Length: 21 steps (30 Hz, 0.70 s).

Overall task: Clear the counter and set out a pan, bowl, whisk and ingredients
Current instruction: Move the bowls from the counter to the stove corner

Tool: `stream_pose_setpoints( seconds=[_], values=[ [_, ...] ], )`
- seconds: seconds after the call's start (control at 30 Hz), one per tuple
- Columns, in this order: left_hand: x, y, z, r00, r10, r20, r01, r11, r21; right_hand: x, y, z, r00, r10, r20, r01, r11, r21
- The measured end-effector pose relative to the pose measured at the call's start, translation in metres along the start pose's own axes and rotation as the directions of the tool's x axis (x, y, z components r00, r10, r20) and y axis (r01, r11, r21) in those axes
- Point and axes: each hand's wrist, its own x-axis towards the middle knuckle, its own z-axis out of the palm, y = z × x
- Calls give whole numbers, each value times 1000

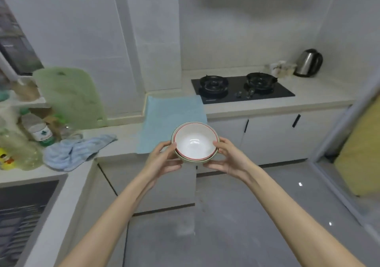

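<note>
Head view shows the left hand [162, 159] and right hand [228, 159] gripping a bowl stack [195, 142] from both sides, in the air just before the counter [320, 85] edge, over the blue mat [170, 114]. This looks like the bowl-setting step. Next, lower it level onto the mat at 12 o'clock, clear of the towel [76, 151] at 9 o'clock.

L hand [162, 159] & R hand [228, 159] grip stacked white red-rimmed ceramic bowls [195, 142] above light-blue cloth mat [170, 112]; black two-burner gas hob [240, 87] behind, steel kettle [308, 63] far R.
</note>
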Motion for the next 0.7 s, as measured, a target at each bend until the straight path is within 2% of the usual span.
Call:
stream_pose_setpoints(
  seconds=[0.13, 0.37, 0.7],
  values=[
    [70, 19, 32, 992, -28, 120, 22, 998, 53, 30, -38, -24, 993, -65, -96, 70, 996, 46],
    [179, 40, 119, 943, -97, 319, 46, 985, 164, 74, -101, -96, 960, -80, -268, 117, 985, 128],
    [324, 38, 286, 887, -136, 441, 57, 981, 187, 155, -200, -248, 925, -96, -368, 178, 964, 196]
  ],
)
